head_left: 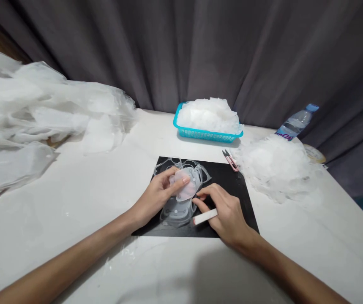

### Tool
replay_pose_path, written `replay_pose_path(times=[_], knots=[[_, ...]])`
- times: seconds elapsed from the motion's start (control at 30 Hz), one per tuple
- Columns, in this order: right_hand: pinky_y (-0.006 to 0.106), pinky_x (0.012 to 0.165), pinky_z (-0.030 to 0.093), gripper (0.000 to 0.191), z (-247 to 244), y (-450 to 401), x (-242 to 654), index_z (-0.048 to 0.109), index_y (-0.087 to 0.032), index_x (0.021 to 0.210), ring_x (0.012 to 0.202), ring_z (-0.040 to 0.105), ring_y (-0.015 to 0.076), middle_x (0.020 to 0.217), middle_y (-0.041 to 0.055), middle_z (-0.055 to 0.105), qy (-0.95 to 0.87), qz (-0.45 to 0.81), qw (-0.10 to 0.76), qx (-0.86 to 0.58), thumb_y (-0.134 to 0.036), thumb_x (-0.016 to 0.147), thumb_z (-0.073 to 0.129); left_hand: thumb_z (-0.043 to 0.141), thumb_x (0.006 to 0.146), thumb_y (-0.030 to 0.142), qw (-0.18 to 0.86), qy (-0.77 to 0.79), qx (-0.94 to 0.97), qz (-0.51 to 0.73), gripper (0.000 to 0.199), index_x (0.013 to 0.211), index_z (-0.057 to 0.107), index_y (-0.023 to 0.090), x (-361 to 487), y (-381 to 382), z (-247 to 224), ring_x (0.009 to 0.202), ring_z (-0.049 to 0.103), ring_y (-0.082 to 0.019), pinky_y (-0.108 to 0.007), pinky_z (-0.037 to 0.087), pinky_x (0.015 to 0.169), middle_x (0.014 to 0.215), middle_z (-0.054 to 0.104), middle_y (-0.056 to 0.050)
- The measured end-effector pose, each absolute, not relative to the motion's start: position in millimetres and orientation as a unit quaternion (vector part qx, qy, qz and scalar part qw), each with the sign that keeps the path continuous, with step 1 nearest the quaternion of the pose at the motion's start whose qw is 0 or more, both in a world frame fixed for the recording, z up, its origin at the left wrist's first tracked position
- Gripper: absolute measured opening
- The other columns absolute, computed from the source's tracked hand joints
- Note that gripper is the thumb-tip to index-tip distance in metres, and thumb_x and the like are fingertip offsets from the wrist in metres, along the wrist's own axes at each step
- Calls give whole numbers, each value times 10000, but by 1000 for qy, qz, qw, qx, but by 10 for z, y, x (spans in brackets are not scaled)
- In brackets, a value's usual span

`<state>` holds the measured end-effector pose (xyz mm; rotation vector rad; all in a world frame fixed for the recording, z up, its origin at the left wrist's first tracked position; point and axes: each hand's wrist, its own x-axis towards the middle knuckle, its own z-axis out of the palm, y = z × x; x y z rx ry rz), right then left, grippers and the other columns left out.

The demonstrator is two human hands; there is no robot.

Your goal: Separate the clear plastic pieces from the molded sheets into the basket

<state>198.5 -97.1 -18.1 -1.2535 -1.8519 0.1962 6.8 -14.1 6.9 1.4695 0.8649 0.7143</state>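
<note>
Over a black mat [232, 198] my left hand [162, 188] is closed on a rounded, translucent white plastic piece [186, 190], its thumb pressed on top. My right hand [225, 211] is closed around a short white stick with a reddish end [205, 216]. The thumb and forefinger of that hand almost meet at the right edge of the plastic piece; whether they pinch it I cannot tell. Beneath lies a translucent sheet with cut shapes [176, 213], and thin looping offcuts [203, 171] spread behind, partly hidden by my left hand.
Pink-handled thread snips [231, 161] lie at the mat's back right edge. Behind stands a turquoise basket [208, 135] heaped with white pieces. A pile of translucent scraps [276, 164] and a tilted water bottle [297, 122] are at right. Large translucent sheets [48, 109] crowd the left.
</note>
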Motion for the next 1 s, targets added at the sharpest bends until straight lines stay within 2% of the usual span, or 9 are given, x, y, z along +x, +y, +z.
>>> replay_pose_path(times=[0.1, 0.17, 0.27, 0.37, 0.53, 0.73, 0.83, 1.0], knots=[[263, 731, 514, 195, -212, -986, 1938, 616, -220, 1012, 812, 679, 160, 902, 5, 700, -703, 123, 427, -555, -361, 956, 738, 680, 953, 481, 623, 372, 617, 306, 314, 938, 623, 173, 86, -174, 75, 748, 550, -142, -249, 450, 677, 833, 598, 6], [252, 694, 500, 247, -231, -989, 1932, 611, -228, 1035, 769, 665, 149, 907, -14, 711, -679, 151, 417, -585, -371, 918, 774, 677, 952, 478, 631, 370, 610, 306, 307, 948, 614, 177, 96, -190, 67, 809, 587, -160, -267, 484, 733, 878, 618, -5], [240, 633, 474, 202, -243, -986, 1943, 604, -234, 1079, 697, 637, 130, 917, -30, 731, -669, 190, 401, -596, -318, 940, 723, 685, 944, 479, 633, 367, 608, 309, 311, 951, 593, 182, 99, -191, 20, 862, 607, -177, -292, 501, 778, 911, 628, -13], [245, 613, 461, 167, -247, -982, 1965, 622, -235, 1101, 690, 630, 134, 934, -17, 747, -674, 203, 399, -588, -282, 951, 677, 782, 871, 441, 621, 367, 624, 300, 350, 954, 552, 190, 81, -174, -46, 811, 581, -157, -268, 465, 718, 890, 611, 9], [258, 653, 467, 150, -263, -998, 1984, 628, -233, 1102, 772, 663, 160, 935, -4, 752, -675, 211, 407, -579, -221, 954, 646, 803, 850, 460, 593, 372, 666, 259, 390, 930, 529, 194, 28, -151, -83, 717, 502, -131, -248, 393, 631, 802, 537, 45], [271, 729, 485, 163, -256, -1038, 1961, 620, -232, 1079, 853, 700, 178, 928, 2, 741, -691, 182, 382, -586, -177, 927, 637, 794, 844, 466, 572, 382, 687, 235, 385, 905, 530, 193, 10, -134, -27, 704, 507, -134, -253, 393, 633, 794, 545, 43], [292, 769, 491, 158, -250, -986, 2046, 603, -230, 1073, 881, 708, 194, 950, 11, 737, -696, 162, 368, -595, -179, 923, 603, 783, 850, 458, 569, 369, 705, 207, 356, 910, 558, 189, -29, -100, -14, 699, 501, -131, -249, 383, 619, 803, 549, 38], [329, 801, 508, 146, -260, -857, 2278, 600, -221, 1056, 907, 708, 227, 1004, 36, 734, -628, 111, 397, -661, -235, 913, 577, 815, 795, 423, 600, 363, 699, 137, 371, 900, 538, 199, -149, -22, 23, 685, 510, -135, -238, 358, 589, 773, 533, 43]])
